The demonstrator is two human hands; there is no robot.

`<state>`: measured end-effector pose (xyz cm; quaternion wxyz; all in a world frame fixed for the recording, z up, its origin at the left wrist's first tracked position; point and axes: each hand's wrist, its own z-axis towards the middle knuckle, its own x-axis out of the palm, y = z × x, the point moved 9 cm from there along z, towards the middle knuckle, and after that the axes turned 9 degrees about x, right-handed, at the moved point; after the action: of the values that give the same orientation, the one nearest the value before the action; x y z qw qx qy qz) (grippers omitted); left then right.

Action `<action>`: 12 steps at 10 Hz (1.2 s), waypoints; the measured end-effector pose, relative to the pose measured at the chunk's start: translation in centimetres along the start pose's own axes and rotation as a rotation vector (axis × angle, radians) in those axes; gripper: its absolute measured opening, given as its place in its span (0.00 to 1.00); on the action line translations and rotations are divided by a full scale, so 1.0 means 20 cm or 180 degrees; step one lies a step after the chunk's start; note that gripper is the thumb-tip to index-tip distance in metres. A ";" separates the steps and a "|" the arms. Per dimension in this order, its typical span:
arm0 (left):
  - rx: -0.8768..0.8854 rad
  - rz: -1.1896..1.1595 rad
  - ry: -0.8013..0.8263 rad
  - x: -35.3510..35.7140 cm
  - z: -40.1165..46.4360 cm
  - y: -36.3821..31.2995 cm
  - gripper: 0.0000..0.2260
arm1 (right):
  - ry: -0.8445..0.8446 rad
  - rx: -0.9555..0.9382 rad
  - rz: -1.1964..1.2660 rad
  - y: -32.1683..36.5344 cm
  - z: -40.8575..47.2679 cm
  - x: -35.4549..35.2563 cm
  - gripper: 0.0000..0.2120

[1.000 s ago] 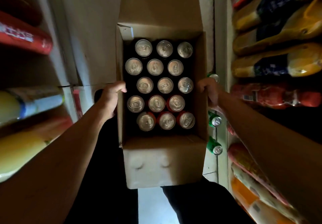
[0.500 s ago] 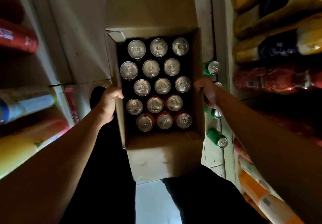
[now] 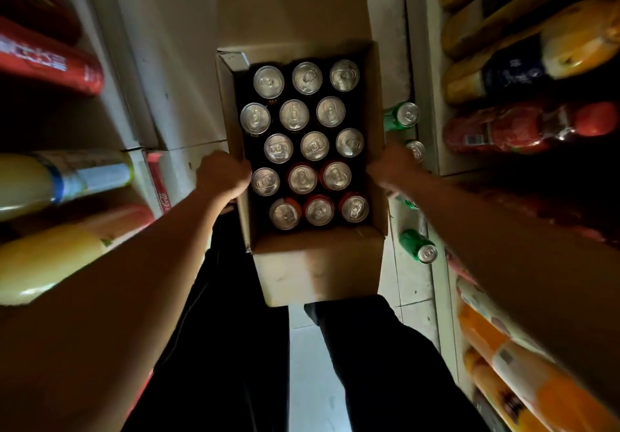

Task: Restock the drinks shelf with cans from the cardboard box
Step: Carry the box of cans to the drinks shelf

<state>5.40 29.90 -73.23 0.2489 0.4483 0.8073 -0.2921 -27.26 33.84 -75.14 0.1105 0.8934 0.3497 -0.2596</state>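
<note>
Narrow aisle btwn shelves [image 3: 432, 129]; box [image 3: 318, 263] long axis runs away from person, cans [image 3: 313, 145] upright. L hand [image 3: 223, 174] & R hand [image 3: 391, 166] grip its side walls.

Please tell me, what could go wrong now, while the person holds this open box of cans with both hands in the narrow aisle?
1. The left hand and right hand grip only the side walls of the cardboard box, which holds fifteen cans. That load may bend the walls or slip.
2. Green cans stand on the floor right beside the box. Setting it down or stepping could knock them over.
</note>
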 end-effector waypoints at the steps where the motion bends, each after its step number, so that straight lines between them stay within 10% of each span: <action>1: -0.0012 -0.0318 0.0121 0.03 0.01 0.02 0.15 | -0.0251 0.0029 -0.0407 -0.08 -0.10 0.08 0.10; 10: -0.0495 -0.0837 0.0680 0.36 -0.36 0.21 0.11 | 0.0335 0.0543 -0.0253 -0.47 -0.24 0.31 0.14; 12: -0.0235 -0.0583 0.0031 0.17 -0.27 0.17 0.21 | -0.1072 0.0105 0.0296 -0.34 -0.43 -0.02 0.24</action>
<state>5.94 36.96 -72.52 0.2337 0.3645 0.8563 -0.2815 -28.75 41.83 -67.89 0.1648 0.8541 0.2803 -0.4059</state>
